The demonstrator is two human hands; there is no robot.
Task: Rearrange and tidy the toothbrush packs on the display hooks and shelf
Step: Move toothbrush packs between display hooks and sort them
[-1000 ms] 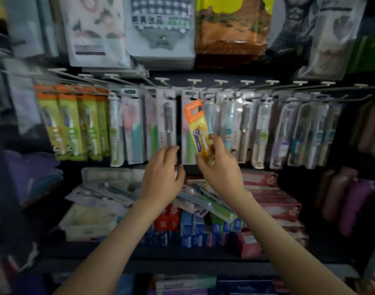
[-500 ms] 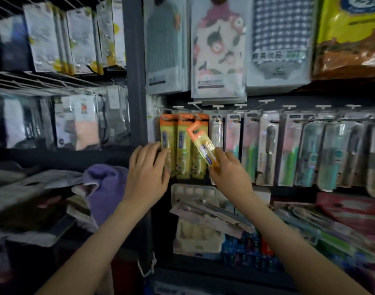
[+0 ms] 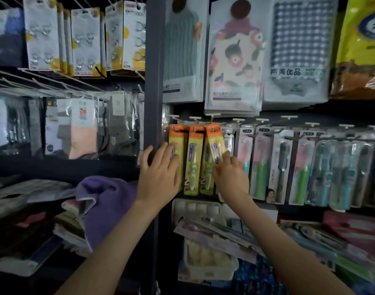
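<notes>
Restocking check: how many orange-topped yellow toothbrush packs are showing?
4. The leftmost pack hangs partly behind the left hand; the second pack beside it; the third pack shows only its lower part; the tilted pack over it is held by the right hand. Others may hang hidden behind.

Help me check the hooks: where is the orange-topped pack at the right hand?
Head view, centre: the orange-topped pack is third right of the dark post, next to two matching packs, in the right hand.

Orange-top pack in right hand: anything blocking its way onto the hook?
Nothing visible. The orange-top pack, held by the right hand, has its header at the hook, tilted. The left hand rests on the leftmost pack, off to the side.
</notes>
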